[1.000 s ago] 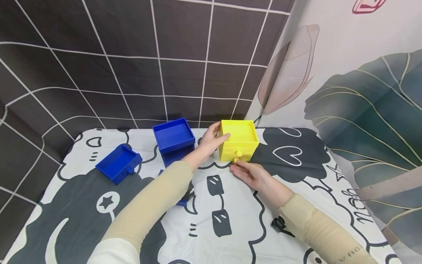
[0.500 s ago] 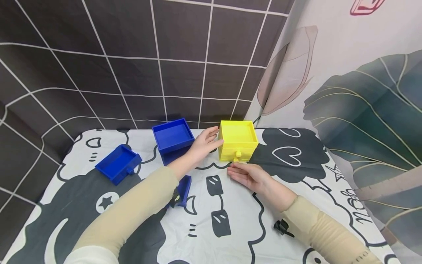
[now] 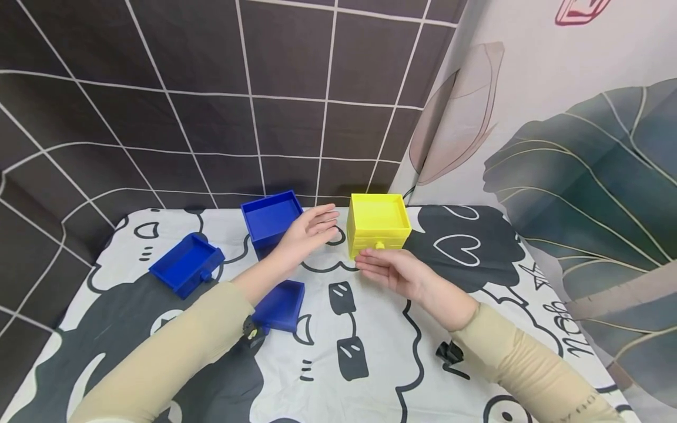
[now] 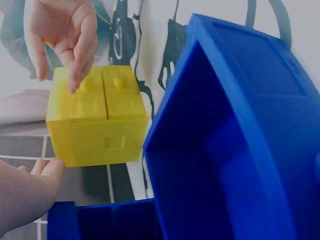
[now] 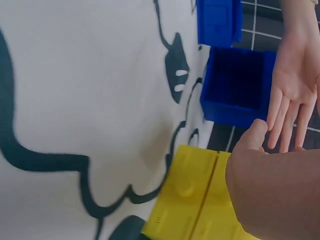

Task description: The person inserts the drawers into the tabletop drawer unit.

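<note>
A small yellow drawer box (image 3: 379, 214) stands towards the back of the cloth, its two drawers pushed in and a round knob on each. My right hand (image 3: 394, 273) is held before its front, fingers straight and overlapping the lower knob in the head view. To the left of the box, my left hand (image 3: 301, 238) reaches over with loosely straight fingers and nothing in it. Behind that hand stands a blue drawer box (image 3: 271, 217), its front compartment hollow in the right wrist view. A blue drawer (image 3: 282, 305) lies out on the cloth below my left forearm.
Another blue drawer (image 3: 187, 264) with a round knob lies at the left. A white cloth (image 3: 381, 376) with dark cartoon prints covers the surface. A dark gridded curtain (image 3: 211, 117) hangs right behind the boxes, and a leaf-printed one (image 3: 560, 176) at the right.
My left hand has let go of the yellow box's left side and moved left, away from it. My right hand has shifted slightly left along the box's front.
</note>
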Available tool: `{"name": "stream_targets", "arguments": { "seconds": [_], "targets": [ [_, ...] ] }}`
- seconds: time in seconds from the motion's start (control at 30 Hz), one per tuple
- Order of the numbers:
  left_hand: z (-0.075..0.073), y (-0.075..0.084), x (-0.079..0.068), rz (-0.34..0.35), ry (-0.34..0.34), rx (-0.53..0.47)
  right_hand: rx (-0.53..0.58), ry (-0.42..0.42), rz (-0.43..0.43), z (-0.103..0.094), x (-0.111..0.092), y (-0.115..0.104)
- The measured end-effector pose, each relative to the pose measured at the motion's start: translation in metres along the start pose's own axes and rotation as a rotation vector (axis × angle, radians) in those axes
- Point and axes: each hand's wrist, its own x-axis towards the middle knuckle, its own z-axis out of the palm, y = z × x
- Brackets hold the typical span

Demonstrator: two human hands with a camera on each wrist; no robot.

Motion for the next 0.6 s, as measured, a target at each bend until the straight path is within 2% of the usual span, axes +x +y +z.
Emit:
{"name": "stream_targets", "arguments": {
  "seconds": [0.13, 0.3, 0.6],
  "targets": [
    [-0.005, 0.007, -0.01, 0.036, -0.013, -0.008, -0.026, 0.005, -0.009, 0.007, 0.0, -0.01],
    [-0.013, 0.013, -0.02, 0.04, -0.01, -0.006, -0.055, 0.021, -0.02, 0.018, 0.004, -0.023],
    [-0.045, 0.014, -0.041, 0.017, 0.045, 0.026, -0.024, 0.07, -0.013, 0.044, 0.012, -0.045]
  ]
}}
